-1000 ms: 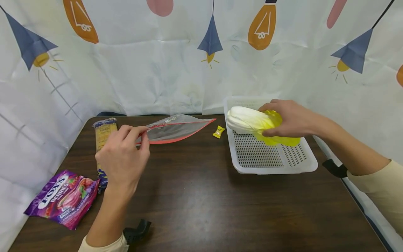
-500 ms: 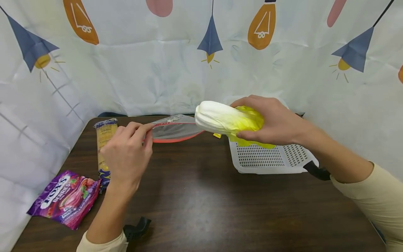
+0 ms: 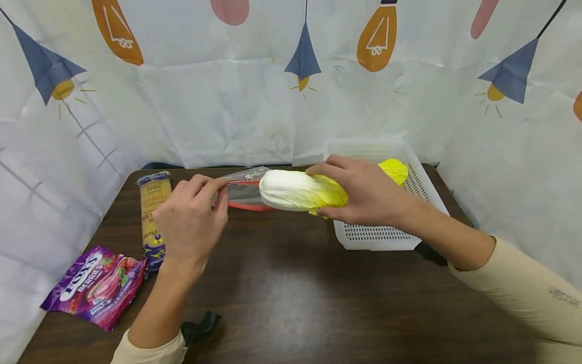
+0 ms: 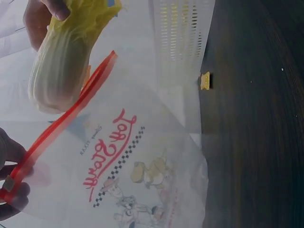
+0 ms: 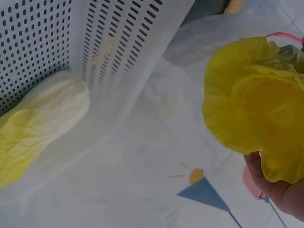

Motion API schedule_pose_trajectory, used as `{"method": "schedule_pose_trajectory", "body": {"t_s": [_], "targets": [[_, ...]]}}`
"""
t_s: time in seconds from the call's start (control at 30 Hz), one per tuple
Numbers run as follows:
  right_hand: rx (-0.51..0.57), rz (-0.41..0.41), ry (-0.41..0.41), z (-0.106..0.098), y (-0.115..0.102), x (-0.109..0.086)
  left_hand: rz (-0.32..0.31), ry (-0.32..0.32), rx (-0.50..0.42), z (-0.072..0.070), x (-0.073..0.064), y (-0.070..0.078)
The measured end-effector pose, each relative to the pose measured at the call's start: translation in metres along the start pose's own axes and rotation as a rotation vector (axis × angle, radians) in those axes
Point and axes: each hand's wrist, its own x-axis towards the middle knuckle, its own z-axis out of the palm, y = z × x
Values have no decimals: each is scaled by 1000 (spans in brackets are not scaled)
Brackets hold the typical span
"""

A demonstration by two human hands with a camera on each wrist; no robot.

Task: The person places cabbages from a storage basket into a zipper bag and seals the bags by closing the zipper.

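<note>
My left hand [image 3: 191,222] pinches one end of the red zip edge of a clear zip bag [image 4: 118,180], which hangs with its mouth up and parted. Cartoon figures and red lettering show on the bag in the left wrist view. My right hand [image 3: 364,194] grips a napa cabbage [image 3: 291,189] round its yellow leafy end. The cabbage's white base points left and overlaps the bag's mouth in the head view. In the left wrist view that base [image 4: 59,76] hangs right at the red zip edge [image 4: 71,114]. The bag's lower part is hidden behind my left hand in the head view.
A white perforated basket [image 3: 377,244] stands at the back right with another napa cabbage [image 5: 47,118] in it. A small yellow wrapped candy [image 4: 205,80] lies beside the basket. On the left are a spaghetti pack [image 3: 154,212] and a purple Fox's Berries candy bag [image 3: 95,288].
My right hand has lifted the cabbage out of the basket and carried it left to the bag's mouth. My left hand, still pinching the bag, has shifted slightly right.
</note>
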Motion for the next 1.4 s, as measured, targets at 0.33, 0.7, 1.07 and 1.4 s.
{"method": "schedule_pose_trajectory", "body": {"t_s": [0.33, 0.7, 1.07, 1.4], "targets": [[-18, -2, -38, 19, -8, -1, 27, 22, -17, 1, 1, 3], [177, 245, -141, 42, -15, 8, 58, -153, -116, -1, 1, -5], [658, 586, -363, 60, -13, 27, 51, -252, -147, 2, -3, -4], [599, 592, -222, 80, -20, 27, 70, -298, -169, 6, -6, -2]]}}
